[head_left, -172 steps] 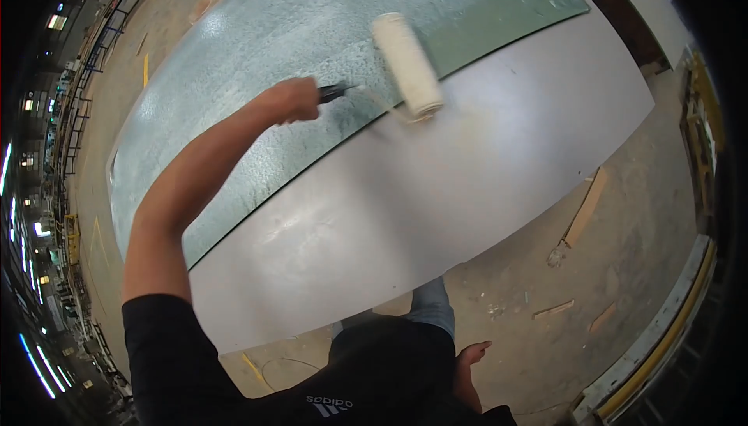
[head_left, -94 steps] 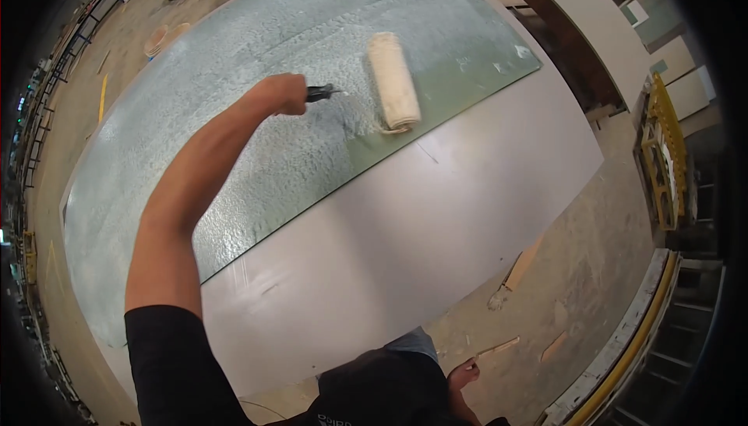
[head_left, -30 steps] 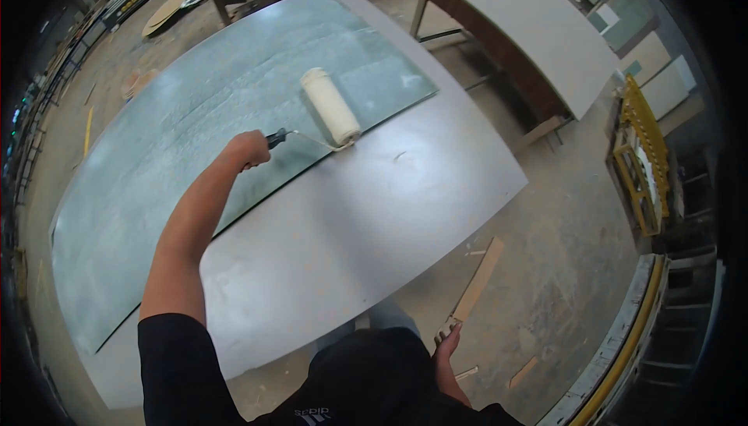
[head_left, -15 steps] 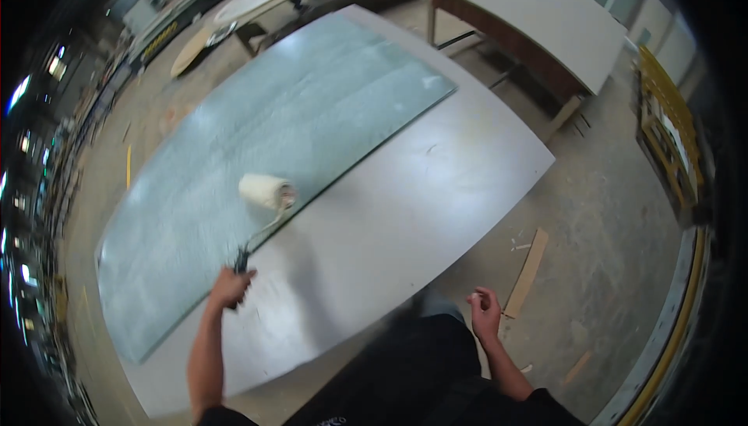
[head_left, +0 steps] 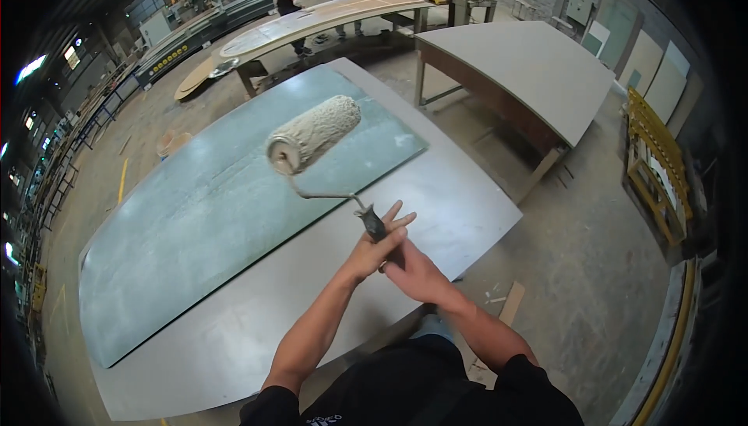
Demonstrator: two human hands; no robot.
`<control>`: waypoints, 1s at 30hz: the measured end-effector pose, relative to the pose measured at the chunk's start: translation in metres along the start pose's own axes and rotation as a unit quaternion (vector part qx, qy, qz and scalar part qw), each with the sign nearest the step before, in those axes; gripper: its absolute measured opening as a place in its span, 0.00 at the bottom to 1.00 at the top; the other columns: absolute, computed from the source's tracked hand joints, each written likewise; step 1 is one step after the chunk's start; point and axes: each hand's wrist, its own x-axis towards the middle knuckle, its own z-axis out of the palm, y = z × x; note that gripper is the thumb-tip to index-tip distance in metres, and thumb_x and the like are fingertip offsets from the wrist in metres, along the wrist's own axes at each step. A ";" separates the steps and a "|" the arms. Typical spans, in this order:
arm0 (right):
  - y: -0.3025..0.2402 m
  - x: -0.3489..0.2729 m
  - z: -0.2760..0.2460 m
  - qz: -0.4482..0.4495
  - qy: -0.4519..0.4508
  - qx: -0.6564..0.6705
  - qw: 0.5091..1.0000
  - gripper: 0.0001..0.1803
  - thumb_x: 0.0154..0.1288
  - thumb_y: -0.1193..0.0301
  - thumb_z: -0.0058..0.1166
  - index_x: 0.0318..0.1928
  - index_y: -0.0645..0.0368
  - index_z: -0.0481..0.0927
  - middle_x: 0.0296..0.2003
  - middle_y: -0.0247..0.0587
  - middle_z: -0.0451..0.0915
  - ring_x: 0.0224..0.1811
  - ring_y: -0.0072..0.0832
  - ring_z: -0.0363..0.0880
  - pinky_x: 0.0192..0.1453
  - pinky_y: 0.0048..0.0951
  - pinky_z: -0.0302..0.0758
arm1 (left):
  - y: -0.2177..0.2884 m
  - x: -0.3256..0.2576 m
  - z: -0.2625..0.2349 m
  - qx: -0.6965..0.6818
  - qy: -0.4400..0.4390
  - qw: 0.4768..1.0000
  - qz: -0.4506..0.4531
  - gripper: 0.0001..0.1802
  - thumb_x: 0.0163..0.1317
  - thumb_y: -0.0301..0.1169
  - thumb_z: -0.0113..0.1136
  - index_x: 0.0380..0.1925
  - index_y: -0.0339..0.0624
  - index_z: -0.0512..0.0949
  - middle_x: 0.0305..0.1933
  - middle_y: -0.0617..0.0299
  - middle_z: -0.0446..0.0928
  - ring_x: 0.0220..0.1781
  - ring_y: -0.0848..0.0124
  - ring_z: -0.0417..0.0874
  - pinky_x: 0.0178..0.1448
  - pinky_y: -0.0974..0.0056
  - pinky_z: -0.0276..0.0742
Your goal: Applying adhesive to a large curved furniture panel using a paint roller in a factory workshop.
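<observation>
A paint roller [head_left: 319, 131] with a thick, cream-coloured nap sleeve is held up above a pale green coated sheet [head_left: 218, 200]. Its bent wire frame runs down to a dark handle [head_left: 375, 226]. My left hand [head_left: 369, 259] lies around that handle, thumb across it and a couple of fingers stretched out past it to the right. Lower down, my right hand [head_left: 421, 276] meets the left and closes on the handle's end; its fingertips are partly hidden. Under the green sheet is a larger, smooth light-grey panel [head_left: 273, 313], whose bare strip lies nearest me.
A second table with a grey panel [head_left: 514, 75] stands at the far right. Behind, two people work by a long table [head_left: 312, 24]. A yellow frame [head_left: 654, 161] is on the right, and a board strip [head_left: 512, 303] lies on the floor.
The roller has risen off the green sheet and moved right, toward my middle. My right hand has come from beside my body to the handle, joining my left. The view has tilted up.
</observation>
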 end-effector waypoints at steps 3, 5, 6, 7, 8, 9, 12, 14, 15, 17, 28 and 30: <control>0.020 0.010 -0.072 -0.004 0.024 -0.103 0.994 0.27 0.66 0.66 0.54 0.59 0.69 0.64 0.39 0.66 0.80 0.44 0.62 0.80 0.48 0.52 0.76 | -0.023 0.067 0.039 0.034 -0.030 0.999 0.007 0.33 0.72 0.48 0.55 0.72 0.42 0.67 0.83 0.54 0.46 0.82 0.58 0.50 0.81 0.54 0.44; 0.050 0.023 -0.113 -0.014 0.059 -0.084 0.995 0.27 0.66 0.67 0.53 0.60 0.68 0.62 0.37 0.69 0.79 0.45 0.65 0.79 0.46 0.53 0.76 | -0.036 0.111 0.057 0.017 -0.059 0.998 0.012 0.43 0.73 0.51 0.53 0.78 0.40 0.50 0.84 0.51 0.44 0.83 0.53 0.43 0.83 0.55 0.35; 0.039 0.039 -0.130 -0.049 0.100 -0.102 0.989 0.27 0.67 0.68 0.53 0.61 0.67 0.63 0.36 0.69 0.79 0.44 0.66 0.79 0.45 0.53 0.76 | -0.046 0.138 0.052 0.150 -0.036 0.988 0.021 0.45 0.73 0.53 0.50 0.78 0.37 0.47 0.83 0.48 0.43 0.84 0.52 0.41 0.83 0.55 0.34; 0.044 0.049 -0.136 -0.028 0.125 -0.115 0.985 0.27 0.68 0.67 0.53 0.62 0.66 0.63 0.35 0.68 0.80 0.43 0.66 0.80 0.44 0.53 0.76 | -0.058 0.136 0.049 0.131 -0.008 0.991 -0.023 0.45 0.73 0.53 0.49 0.78 0.37 0.48 0.83 0.47 0.43 0.84 0.53 0.41 0.83 0.55 0.34; 0.050 0.062 -0.154 -0.012 0.151 -0.132 0.980 0.27 0.68 0.66 0.54 0.63 0.64 0.63 0.35 0.68 0.81 0.42 0.66 0.80 0.44 0.53 0.76 | -0.070 0.135 0.047 0.111 0.022 0.992 -0.060 0.44 0.73 0.54 0.48 0.78 0.37 0.48 0.83 0.45 0.43 0.84 0.53 0.41 0.83 0.55 0.34; 0.070 0.080 -0.174 0.001 0.187 -0.193 0.963 0.29 0.70 0.63 0.54 0.66 0.63 0.63 0.35 0.68 0.81 0.41 0.65 0.81 0.44 0.53 0.77 | -0.085 0.128 0.046 0.123 0.069 0.989 -0.053 0.45 0.72 0.53 0.50 0.78 0.38 0.49 0.83 0.46 0.44 0.84 0.54 0.42 0.83 0.54 0.35; 0.087 0.114 -0.218 0.061 0.166 -0.200 0.964 0.28 0.74 0.60 0.51 0.69 0.56 0.65 0.36 0.63 0.83 0.42 0.62 0.83 0.47 0.51 0.78 | -0.133 0.066 0.014 0.240 0.240 0.940 -0.035 0.44 0.67 0.48 0.59 0.76 0.40 0.55 0.81 0.47 0.50 0.84 0.55 0.46 0.83 0.54 0.39; 0.104 0.121 -0.220 0.060 0.155 -0.243 0.956 0.28 0.74 0.60 0.50 0.70 0.56 0.64 0.38 0.64 0.83 0.43 0.63 0.82 0.47 0.53 0.78 | -0.144 0.012 -0.002 0.328 0.360 0.871 -0.070 0.42 0.63 0.41 0.64 0.74 0.39 0.60 0.80 0.48 0.55 0.83 0.54 0.49 0.83 0.53 0.43; 0.115 0.123 -0.221 0.056 0.146 -0.285 0.946 0.29 0.74 0.60 0.49 0.71 0.55 0.64 0.39 0.65 0.83 0.44 0.64 0.81 0.48 0.54 0.77 | -0.152 -0.014 -0.010 0.365 0.411 0.831 -0.081 0.41 0.63 0.38 0.64 0.73 0.39 0.61 0.79 0.48 0.57 0.82 0.53 0.52 0.82 0.52 0.45; 0.124 0.123 -0.215 0.087 0.115 -0.304 0.942 0.30 0.75 0.59 0.48 0.71 0.58 0.62 0.41 0.67 0.83 0.44 0.65 0.80 0.49 0.57 0.76 | -0.164 -0.054 -0.021 0.389 0.517 0.757 -0.092 0.38 0.62 0.34 0.64 0.71 0.38 0.64 0.77 0.47 0.60 0.80 0.52 0.56 0.81 0.51 0.49; 0.123 0.360 -0.182 0.134 -0.011 -0.491 0.861 0.30 0.76 0.51 0.39 0.47 0.72 0.75 0.39 0.72 0.81 0.47 0.63 0.81 0.54 0.58 0.75 | -0.207 -0.128 -0.057 0.471 0.646 0.571 -0.188 0.25 0.72 0.36 0.56 0.64 0.31 0.72 0.70 0.44 0.69 0.74 0.48 0.65 0.76 0.49 0.58; 0.100 0.457 -0.170 0.155 -0.076 -0.492 0.853 0.36 0.76 0.48 0.34 0.40 0.73 0.81 0.35 0.67 0.84 0.38 0.60 0.84 0.47 0.54 0.79 | -0.213 -0.146 -0.062 0.499 0.648 0.529 -0.225 0.27 0.75 0.42 0.52 0.63 0.31 0.72 0.71 0.44 0.69 0.75 0.48 0.64 0.77 0.48 0.57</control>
